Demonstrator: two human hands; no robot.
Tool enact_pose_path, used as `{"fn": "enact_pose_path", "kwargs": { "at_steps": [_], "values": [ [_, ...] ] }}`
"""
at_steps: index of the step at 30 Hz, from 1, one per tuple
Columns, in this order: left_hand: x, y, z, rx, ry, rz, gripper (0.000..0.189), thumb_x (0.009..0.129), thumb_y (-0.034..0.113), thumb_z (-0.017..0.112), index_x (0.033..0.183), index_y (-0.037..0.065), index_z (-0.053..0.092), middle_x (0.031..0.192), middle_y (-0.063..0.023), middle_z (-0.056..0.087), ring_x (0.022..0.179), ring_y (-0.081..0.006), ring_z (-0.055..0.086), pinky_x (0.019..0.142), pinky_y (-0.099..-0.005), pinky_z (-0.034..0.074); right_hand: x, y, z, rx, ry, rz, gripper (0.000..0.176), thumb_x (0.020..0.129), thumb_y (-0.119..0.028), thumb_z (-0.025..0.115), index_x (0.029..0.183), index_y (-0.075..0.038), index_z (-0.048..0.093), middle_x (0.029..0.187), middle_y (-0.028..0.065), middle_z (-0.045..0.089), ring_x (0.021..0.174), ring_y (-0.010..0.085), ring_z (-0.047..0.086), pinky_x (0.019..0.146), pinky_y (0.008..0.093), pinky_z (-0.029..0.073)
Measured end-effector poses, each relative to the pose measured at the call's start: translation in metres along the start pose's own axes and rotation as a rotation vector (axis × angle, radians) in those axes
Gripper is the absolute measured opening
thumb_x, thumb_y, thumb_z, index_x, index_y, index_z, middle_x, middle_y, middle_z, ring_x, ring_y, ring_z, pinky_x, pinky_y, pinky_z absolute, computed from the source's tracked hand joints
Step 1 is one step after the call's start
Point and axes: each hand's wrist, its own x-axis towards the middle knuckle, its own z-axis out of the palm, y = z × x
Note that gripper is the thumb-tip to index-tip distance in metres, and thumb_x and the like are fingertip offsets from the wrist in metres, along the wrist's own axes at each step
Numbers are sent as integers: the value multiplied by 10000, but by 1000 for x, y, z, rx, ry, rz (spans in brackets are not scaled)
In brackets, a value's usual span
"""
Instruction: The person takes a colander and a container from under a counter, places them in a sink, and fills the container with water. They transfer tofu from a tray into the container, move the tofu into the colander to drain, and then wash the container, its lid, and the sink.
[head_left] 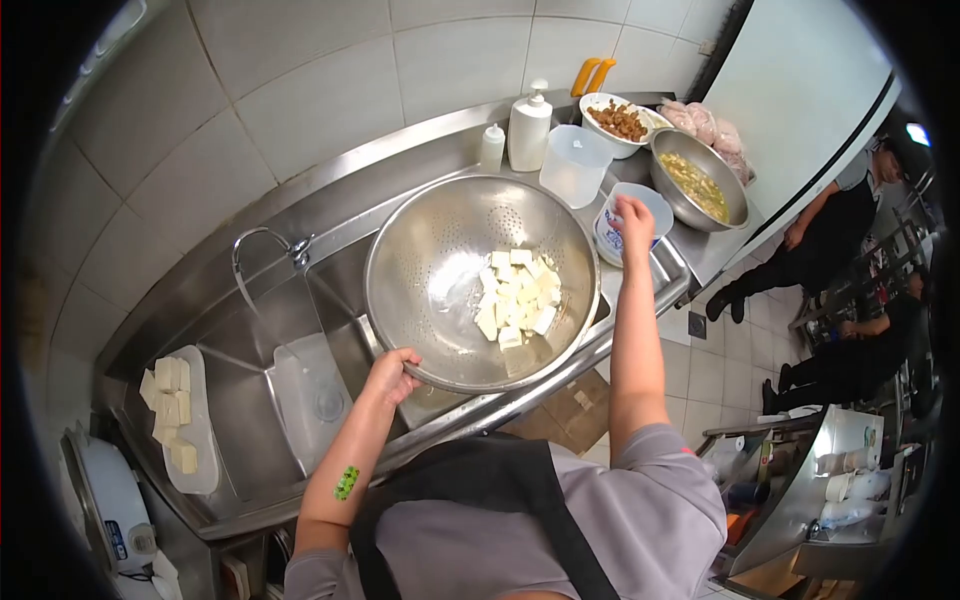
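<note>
Left hand (392,374) at 7 o'clock on the rim of the large round perforated steel colander (440,270); fingers curled shut over the rim, thumb on the edge; colander held tilted over the stainless steel sink (250,400). White tofu cubes (518,295) heaped toward 3 o'clock inside the bowl. Right hand (633,214) stretched out to 2 o'clock, on the small white round tub with blue print (608,235); fingers bent downward, cannot tell whether they grip it. More tofu on a white tray (203,470) at 9 o'clock.
</note>
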Motion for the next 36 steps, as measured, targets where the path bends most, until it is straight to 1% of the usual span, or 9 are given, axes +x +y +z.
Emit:
{"fn": "enact_pose_path", "kwargs": {
  "at_steps": [2,4,6,8,10,12,19,28,36],
  "values": [
    [-3,5,7,33,6,-11,384,656,-8,464,1032,-68,419,921,-166,533,792,-299,573,721,-471,492,-2,20,-31,-17,268,0,279,817,-221,501,1023,-39,549,910,92,552,749,168,547,548,275,484],
    [-3,20,29,41,-25,9,378,659,-12,456,1029,-74,411,943,-174,526,810,-299,574,712,-462,501,-14,12,-50,107,204,170,321,827,-312,502,1016,-57,552,921,90,536,715,168,533,536,292,480],
    [-9,45,66,106,-128,23,361,657,-18,451,1010,-93,425,904,-160,547,781,-269,595,706,-389,528,-39,-25,-59,399,-167,260,464,840,-458,456,1065,-58,526,939,89,527,740,169,529,645,319,478],
    [-4,65,103,147,-223,77,350,661,-26,445,1001,-109,418,913,-177,541,774,-271,600,713,-371,539,-62,-59,-46,682,-279,225,404,832,-326,512,1095,-19,496,953,101,539,777,196,546,713,301,457],
    [16,81,137,169,-321,83,474,671,-5,435,1107,-139,306,1024,-217,477,899,-354,555,766,-468,506,-53,-78,-51,498,-182,135,383,806,-225,522,1110,3,474,954,105,544,788,199,551,705,287,458],
    [16,103,181,185,-378,46,405,677,-9,431,1048,-142,334,1006,-234,484,871,-345,572,755,-422,524,-25,-80,-69,326,-133,54,445,684,26,493,1123,53,427,919,112,557,752,195,559,663,273,465],
    [68,119,291,292,-404,62,475,712,45,404,1118,-135,237,1055,-316,405,906,-527,480,715,-456,528,55,-84,-148,241,41,-8,381,639,56,434,1014,56,499,800,88,548,666,171,534,597,242,445],
    [92,103,343,423,-465,175,476,779,157,451,1133,-114,282,1115,-312,414,842,-479,539,639,-432,549,80,-64,-194,292,127,45,312,667,57,437,970,39,505,761,76,526,640,171,524,558,270,446],
    [78,96,356,676,-444,226,764,767,443,535,1278,-36,232,1273,-271,291,902,-421,548,622,-386,546,72,-42,-213,128,92,268,275,720,-69,521,992,-95,496,783,22,507,612,144,495,558,325,440]
  ]
}}
